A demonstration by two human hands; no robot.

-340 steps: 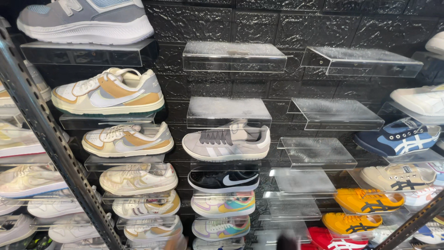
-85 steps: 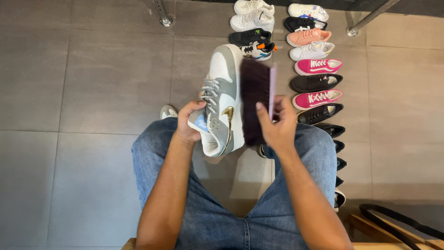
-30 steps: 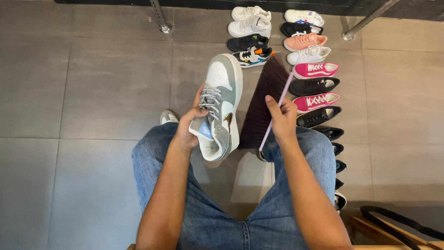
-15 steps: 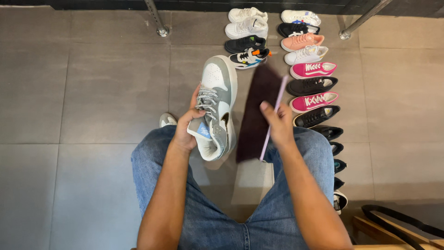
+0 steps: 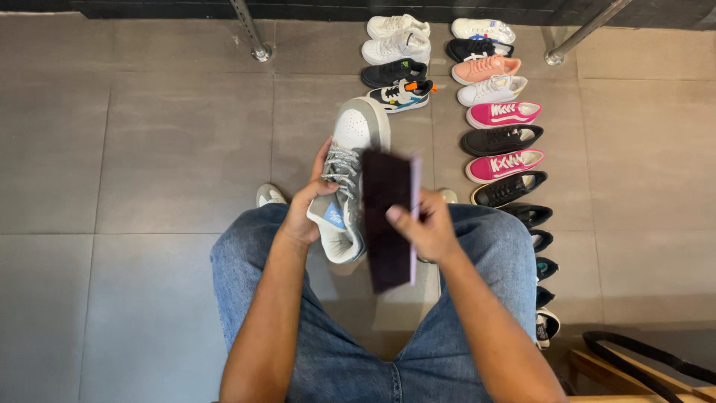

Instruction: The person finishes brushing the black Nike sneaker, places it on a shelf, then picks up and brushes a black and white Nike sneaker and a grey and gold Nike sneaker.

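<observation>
the dark cloth (image 5: 386,220) has moved left against the sneaker (image 5: 349,175).

I'm sitting in a shoe shop: two long rows of single sneakers (image 5: 498,116) in many colours line the grey tiled floor (image 5: 134,149) ahead and right of me, below metal rack legs (image 5: 250,30).

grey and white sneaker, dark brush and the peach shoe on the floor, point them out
grey and white sneaker (image 5: 356,130), head view, on its white toe.
dark brush (image 5: 385,216), head view, on the middle of its dark face.
peach shoe (image 5: 483,69), head view, on its laced upper.
</observation>
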